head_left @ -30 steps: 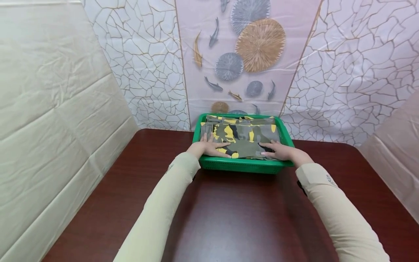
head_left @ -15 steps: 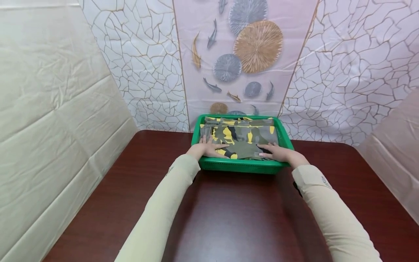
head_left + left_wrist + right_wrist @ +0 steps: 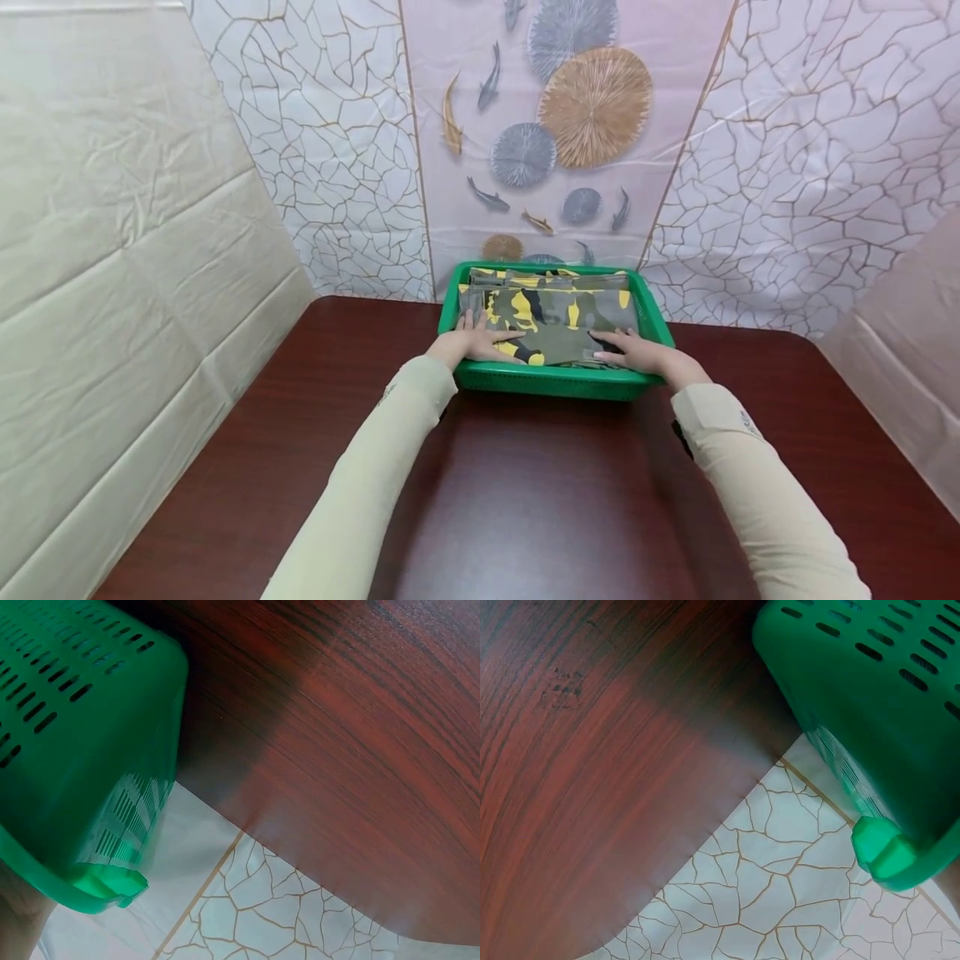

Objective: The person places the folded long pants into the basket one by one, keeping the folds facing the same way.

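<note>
In the head view, a green plastic basket (image 3: 551, 383) stands at the far side of the table. Folded camouflage fabric (image 3: 558, 312) in grey, olive, black and yellow fills it, with more folded layers behind the front piece. My left hand (image 3: 480, 340) rests on the fabric's front left corner, fingers spread, wrist over the rim. At the front right corner my right hand (image 3: 636, 348) lies on the fabric with its fingers extended. Both wrist views mostly show the basket's slotted outer wall (image 3: 97, 742) and barely any hand.
A dark reddish-brown wooden table (image 3: 540, 483) spreads in front of the basket. Patterned sheeting (image 3: 345, 150) hangs directly behind its back edge. A cream-coloured covering (image 3: 142, 275) borders the left side, and another pale covering (image 3: 907, 358) stands at the right.
My right hand and forearm have shifted slightly left, along with the basket's front right corner. The left hand stays in place on the fabric. The last half second shows almost no movement.
</note>
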The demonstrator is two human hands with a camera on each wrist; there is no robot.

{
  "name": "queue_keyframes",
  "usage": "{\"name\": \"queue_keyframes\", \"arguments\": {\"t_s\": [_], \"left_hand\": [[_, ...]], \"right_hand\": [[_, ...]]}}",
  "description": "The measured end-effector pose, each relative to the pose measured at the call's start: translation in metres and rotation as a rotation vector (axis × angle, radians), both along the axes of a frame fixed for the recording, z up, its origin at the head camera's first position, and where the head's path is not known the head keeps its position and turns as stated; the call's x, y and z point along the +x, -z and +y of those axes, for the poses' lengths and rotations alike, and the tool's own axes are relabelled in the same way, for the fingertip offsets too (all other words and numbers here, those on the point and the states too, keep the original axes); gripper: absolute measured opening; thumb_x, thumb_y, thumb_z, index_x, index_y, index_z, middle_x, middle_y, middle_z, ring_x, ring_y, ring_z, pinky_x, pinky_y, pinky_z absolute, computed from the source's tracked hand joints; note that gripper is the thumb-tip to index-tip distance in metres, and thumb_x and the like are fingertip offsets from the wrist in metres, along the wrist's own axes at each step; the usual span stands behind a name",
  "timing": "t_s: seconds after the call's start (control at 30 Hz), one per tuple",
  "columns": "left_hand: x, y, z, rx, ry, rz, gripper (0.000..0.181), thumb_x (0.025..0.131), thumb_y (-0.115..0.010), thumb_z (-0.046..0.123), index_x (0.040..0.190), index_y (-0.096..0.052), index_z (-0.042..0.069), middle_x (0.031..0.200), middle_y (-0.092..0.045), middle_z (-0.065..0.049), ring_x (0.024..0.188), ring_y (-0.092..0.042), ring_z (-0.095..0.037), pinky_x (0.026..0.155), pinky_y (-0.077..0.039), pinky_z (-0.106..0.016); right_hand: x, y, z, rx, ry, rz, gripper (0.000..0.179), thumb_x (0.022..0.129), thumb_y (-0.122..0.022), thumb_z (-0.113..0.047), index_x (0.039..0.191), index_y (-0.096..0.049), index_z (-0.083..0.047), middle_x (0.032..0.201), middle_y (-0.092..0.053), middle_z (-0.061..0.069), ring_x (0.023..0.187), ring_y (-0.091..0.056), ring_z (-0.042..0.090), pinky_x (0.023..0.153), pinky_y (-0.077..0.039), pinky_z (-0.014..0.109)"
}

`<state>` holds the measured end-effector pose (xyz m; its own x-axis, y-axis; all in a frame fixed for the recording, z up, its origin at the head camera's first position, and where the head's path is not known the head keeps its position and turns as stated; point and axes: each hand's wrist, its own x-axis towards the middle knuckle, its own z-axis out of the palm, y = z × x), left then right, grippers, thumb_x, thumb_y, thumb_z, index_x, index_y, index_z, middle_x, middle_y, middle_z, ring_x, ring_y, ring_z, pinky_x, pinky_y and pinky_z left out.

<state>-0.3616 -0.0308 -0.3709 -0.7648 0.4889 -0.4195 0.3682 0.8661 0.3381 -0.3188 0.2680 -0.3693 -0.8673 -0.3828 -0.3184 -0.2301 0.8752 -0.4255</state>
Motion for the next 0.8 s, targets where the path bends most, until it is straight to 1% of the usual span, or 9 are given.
{"name": "queue_keyframes", "arguments": {"t_s": [0.27,0.4,0.5,0.63,0.8], "left_hand": [[0.002,0.0004,-0.0016,0.027,-0.014,0.001,0.071,0.086,-0.048,0.066,0.147,-0.017,0.048,0.157,0.02,-0.012,0.141,0.026,-0.037,0.115,0.009,-0.056],[0.0019,0.0019,-0.0021,0.019,-0.012,0.009,0.071,0.086,-0.047,0.066,0.147,-0.016,0.048,0.157,0.02,-0.012,0.141,0.025,-0.038,0.116,0.009,-0.055],[0.0007,0.0017,-0.0028,0.017,-0.017,0.019,0.071,0.086,-0.047,0.066,0.147,-0.016,0.048,0.157,0.019,-0.011,0.141,0.024,-0.038,0.116,0.008,-0.055],[-0.0005,0.0007,-0.0033,0.033,-0.029,0.035,0.071,0.086,-0.048,0.066,0.147,-0.017,0.048,0.158,0.018,-0.011,0.142,0.024,-0.037,0.116,0.008,-0.055],[-0.0003,0.0043,-0.0023,0.059,-0.02,0.034,0.071,0.086,-0.046,0.068,0.147,-0.018,0.047,0.157,0.018,-0.012,0.141,0.025,-0.038,0.116,0.009,-0.056]], "right_hand": [[0.0039,-0.0003,-0.0024,-0.002,0.0,0.038,0.071,0.098,-0.041,-0.048,0.151,-0.02,-0.005,0.151,-0.01,0.035,0.137,0.003,0.056,0.108,-0.01,0.069],[0.0038,-0.0004,-0.003,-0.003,0.0,0.025,0.071,0.098,-0.04,-0.048,0.151,-0.019,-0.006,0.151,-0.008,0.036,0.137,0.003,0.056,0.108,-0.009,0.069],[0.0011,-0.0006,-0.003,-0.006,0.001,0.023,0.071,0.098,-0.039,-0.049,0.151,-0.018,-0.007,0.151,-0.007,0.035,0.138,0.004,0.055,0.108,-0.009,0.069],[-0.0013,-0.0018,-0.003,-0.025,-0.003,0.033,0.071,0.098,-0.04,-0.048,0.151,-0.019,-0.007,0.151,-0.005,0.037,0.137,0.005,0.056,0.108,-0.008,0.069],[-0.0002,-0.0031,-0.0003,-0.017,-0.012,0.01,0.071,0.098,-0.04,-0.049,0.151,-0.019,-0.007,0.151,-0.006,0.036,0.137,0.004,0.056,0.108,-0.008,0.069]]}}
